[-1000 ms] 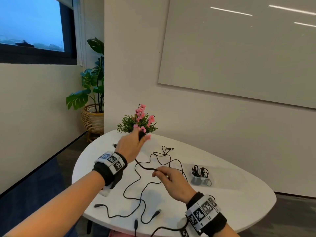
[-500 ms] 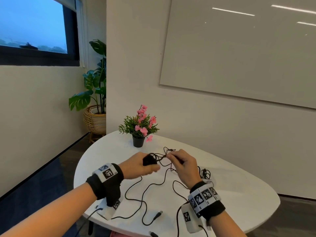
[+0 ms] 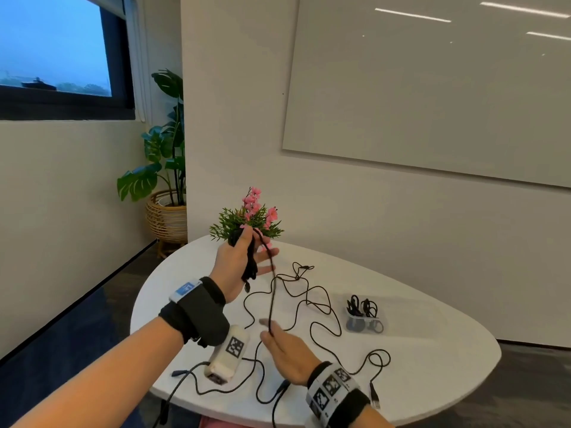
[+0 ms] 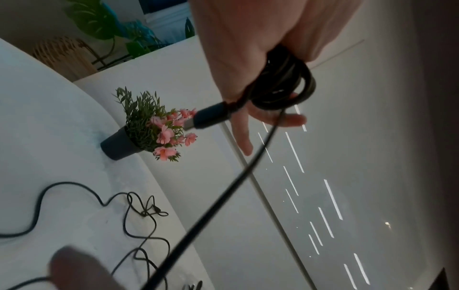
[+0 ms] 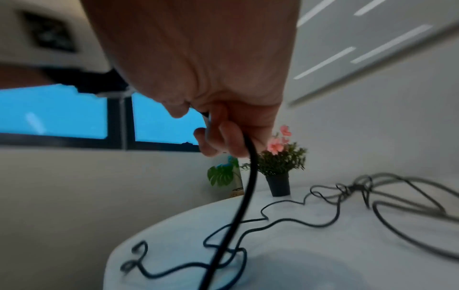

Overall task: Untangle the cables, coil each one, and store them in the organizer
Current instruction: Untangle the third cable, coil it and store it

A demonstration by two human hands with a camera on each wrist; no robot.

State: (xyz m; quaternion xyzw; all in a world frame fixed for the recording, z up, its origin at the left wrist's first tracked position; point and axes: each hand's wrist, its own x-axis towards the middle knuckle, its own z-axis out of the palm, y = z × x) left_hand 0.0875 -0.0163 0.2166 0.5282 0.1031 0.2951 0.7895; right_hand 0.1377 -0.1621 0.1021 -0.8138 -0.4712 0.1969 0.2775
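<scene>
My left hand (image 3: 257,249) is raised in front of the flowers and grips a small coil of black cable (image 3: 251,268). The left wrist view shows that coil (image 4: 282,84) looped over the fingers, with a USB plug (image 4: 207,118) sticking out. One taut strand (image 3: 272,293) runs down from the coil to my right hand (image 3: 272,333), which pinches it low over the table. In the right wrist view the fingertips (image 5: 229,141) close on this cable (image 5: 244,196). Other loose black cables (image 3: 312,299) lie tangled on the white table (image 3: 432,341). A clear organizer (image 3: 364,324) at the right holds coiled cables.
A small potted plant with pink flowers (image 3: 256,208) stands at the table's far edge, behind my left hand. Cable plugs (image 3: 374,398) hang near the front edge. A large leafy plant in a wicker basket (image 3: 167,217) stands on the floor by the wall.
My hands were together over the table's middle. The left hand has since risen with the coil, and the right has dropped toward me along the cable, pulling a strand taut.
</scene>
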